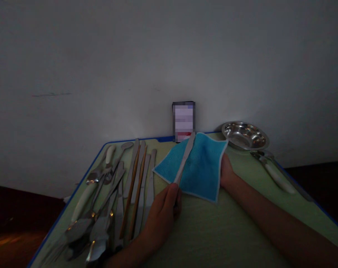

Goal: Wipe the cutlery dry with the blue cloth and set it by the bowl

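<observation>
A table knife (184, 158) points away from me, its lower end gripped in my left hand (164, 212). Behind the blade spreads a blue cloth (206, 167) with a pale edge. My right hand (227, 172) holds that cloth from behind at its right side, and most of its fingers are hidden by the fabric. The knife lies across the front of the cloth, its tip near the upper edge. Left of my left hand, several table knives (151, 178) and wooden chopsticks (142, 186) lie side by side on the table.
On the left lie spoons (126, 146) and other metal utensils, some with white handles (110, 154). A steel bowl (245, 136) stands at the back right, with a white-handled utensil (277, 178) in front. A phone (183, 121) leans on the wall. The green table (227, 230) has a blue rim.
</observation>
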`<state>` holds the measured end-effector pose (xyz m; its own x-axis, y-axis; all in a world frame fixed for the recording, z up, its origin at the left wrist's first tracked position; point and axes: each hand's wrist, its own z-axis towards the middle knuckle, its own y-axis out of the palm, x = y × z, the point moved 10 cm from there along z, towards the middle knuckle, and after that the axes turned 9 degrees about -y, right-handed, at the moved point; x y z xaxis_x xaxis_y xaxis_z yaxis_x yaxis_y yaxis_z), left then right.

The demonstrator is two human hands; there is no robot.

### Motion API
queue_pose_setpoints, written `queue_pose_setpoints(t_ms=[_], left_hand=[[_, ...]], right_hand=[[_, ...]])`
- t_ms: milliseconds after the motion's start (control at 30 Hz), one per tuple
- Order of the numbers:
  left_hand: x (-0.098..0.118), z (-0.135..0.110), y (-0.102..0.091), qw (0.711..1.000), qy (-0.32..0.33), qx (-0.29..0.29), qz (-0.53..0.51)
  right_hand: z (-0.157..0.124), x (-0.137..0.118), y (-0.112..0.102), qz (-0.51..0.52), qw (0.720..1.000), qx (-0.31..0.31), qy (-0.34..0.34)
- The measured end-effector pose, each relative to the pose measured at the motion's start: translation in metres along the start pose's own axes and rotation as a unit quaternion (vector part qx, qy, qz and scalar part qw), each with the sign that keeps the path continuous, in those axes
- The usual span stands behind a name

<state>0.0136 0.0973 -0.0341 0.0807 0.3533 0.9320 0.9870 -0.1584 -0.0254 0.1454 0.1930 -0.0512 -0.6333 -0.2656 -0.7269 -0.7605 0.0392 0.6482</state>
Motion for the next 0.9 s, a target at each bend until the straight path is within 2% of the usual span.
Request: queue_pose_setpoints(t_ms=[100,233,433,667,800,900], left_hand=[[0.003,-0.001,0.001,1.0,0.008,0.001,0.021],[0.004,-0.002,0.003,0.999,0.011,-0.007,0.034],[0.005,-0.003,0.007,0.997,0.016,-0.019,0.071],[0.012,-0.013,0.017,0.985,0.047,-0.06,0.157],[0.009,-0.013,0.026,0.986,0.016,-0.121,0.111],[0.007,-0.012,0.027,0.987,-0.005,-0.128,0.093]], right_hand=[[0.001,0.014,-0.006,0.035,0.998,0.023,0.047],[0.0,0.009,0.004,0.039,0.999,-0.018,0.021],[-0.003,0.017,0.007,0.03,0.997,-0.036,0.056],[0.003,0.008,-0.001,0.006,1.0,-0.005,-0.007],[0.003,0.001,0.002,-0.037,0.998,-0.023,-0.046],[0.0,-0.003,0.012,-0.07,0.994,-0.052,-0.071]])
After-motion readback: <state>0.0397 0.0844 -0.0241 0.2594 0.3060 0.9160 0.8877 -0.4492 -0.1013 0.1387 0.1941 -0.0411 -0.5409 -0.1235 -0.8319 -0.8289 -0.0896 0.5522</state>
